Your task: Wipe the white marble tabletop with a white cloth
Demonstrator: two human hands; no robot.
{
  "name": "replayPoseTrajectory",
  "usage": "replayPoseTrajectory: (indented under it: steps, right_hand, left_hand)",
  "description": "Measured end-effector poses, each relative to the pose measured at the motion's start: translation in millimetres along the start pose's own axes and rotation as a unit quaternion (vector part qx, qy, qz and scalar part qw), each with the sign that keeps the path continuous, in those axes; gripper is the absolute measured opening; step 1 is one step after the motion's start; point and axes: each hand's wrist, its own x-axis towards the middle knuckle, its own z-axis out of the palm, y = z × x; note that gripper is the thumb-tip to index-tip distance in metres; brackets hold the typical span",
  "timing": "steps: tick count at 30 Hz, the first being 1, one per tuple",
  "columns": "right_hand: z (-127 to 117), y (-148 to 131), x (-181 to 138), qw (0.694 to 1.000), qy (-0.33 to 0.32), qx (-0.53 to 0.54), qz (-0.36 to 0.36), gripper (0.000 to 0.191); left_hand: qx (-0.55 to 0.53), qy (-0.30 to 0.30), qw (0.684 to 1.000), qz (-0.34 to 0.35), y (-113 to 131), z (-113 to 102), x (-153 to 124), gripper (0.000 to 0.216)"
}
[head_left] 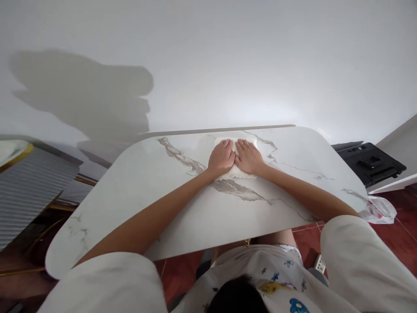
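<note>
A white cloth (239, 174) with a wavy edge lies spread on the marble-patterned white table (137, 195), towards its far side. On the cloth's left half my left hand (222, 156) rests palm down, its fingers stretched forward and flat. My right hand (249, 156) lies the same way on the right half. The two thumbs meet or nearly meet in the middle. Both palms cover much of the cloth, and neither hand's fingers are wrapped around it.
A white wall (228, 78) stands just behind the table. To the right are a black case (371, 161) and a plastic bag (381, 210) on the red tiled floor. A ribbed grey cabinet (32, 191) with gold trim stands at left. A power strip (319, 263) lies below.
</note>
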Motion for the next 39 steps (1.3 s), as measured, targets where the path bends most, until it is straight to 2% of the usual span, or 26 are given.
replayPoseTrajectory:
  steps: [6, 11, 15, 19, 23, 27, 33, 36, 39]
  right_hand:
    - [-14.5, -30.1, -68.2, 0.999, -0.005, 0.007, -0.035, 0.057]
    - [-27.5, -36.6, -119.0, 0.998, -0.007, 0.013, -0.069, 0.056]
    - [-35.1, -21.1, -147.6, 0.993, -0.007, 0.022, -0.116, 0.054]
    - [-42.4, 12.0, -155.5, 0.986, -0.028, 0.033, -0.159, 0.053]
    - [-45.1, 46.9, -135.0, 0.986, -0.053, 0.029, -0.157, 0.055]
    - [-38.1, 70.0, -91.6, 0.987, -0.055, 0.021, -0.152, 0.054]
    - [-16.1, 81.5, -15.8, 0.989, -0.040, 0.007, -0.142, 0.052]
    - [-4.6, 83.5, 19.1, 0.990, -0.031, 0.004, -0.141, 0.052]
    - [3.9, 85.5, 49.5, 0.991, -0.019, 0.010, -0.134, 0.052]
  left_hand:
    - [-0.016, -0.004, 0.999, -0.052, 41.1, -22.2, -71.2, 0.049]
    - [-0.063, -0.045, 0.990, -0.121, 83.0, -37.9, -113.1, 0.053]
    - [-0.124, -0.111, 0.968, -0.187, 116.5, -46.1, -127.3, 0.063]
    - [-0.163, -0.148, 0.948, -0.230, 143.1, -42.6, -114.9, 0.066]
    - [-0.170, -0.149, 0.944, -0.240, 152.3, -30.7, -80.9, 0.063]
    - [-0.160, -0.109, 0.947, -0.257, 140.2, -17.1, -41.9, 0.057]
    - [-0.129, -0.027, 0.958, -0.255, 89.8, 3.5, 5.2, 0.046]
    - [-0.096, 0.013, 0.970, -0.225, 61.0, 9.8, 25.0, 0.038]
    - [-0.063, 0.028, 0.979, -0.193, 37.0, 13.7, 43.8, 0.033]
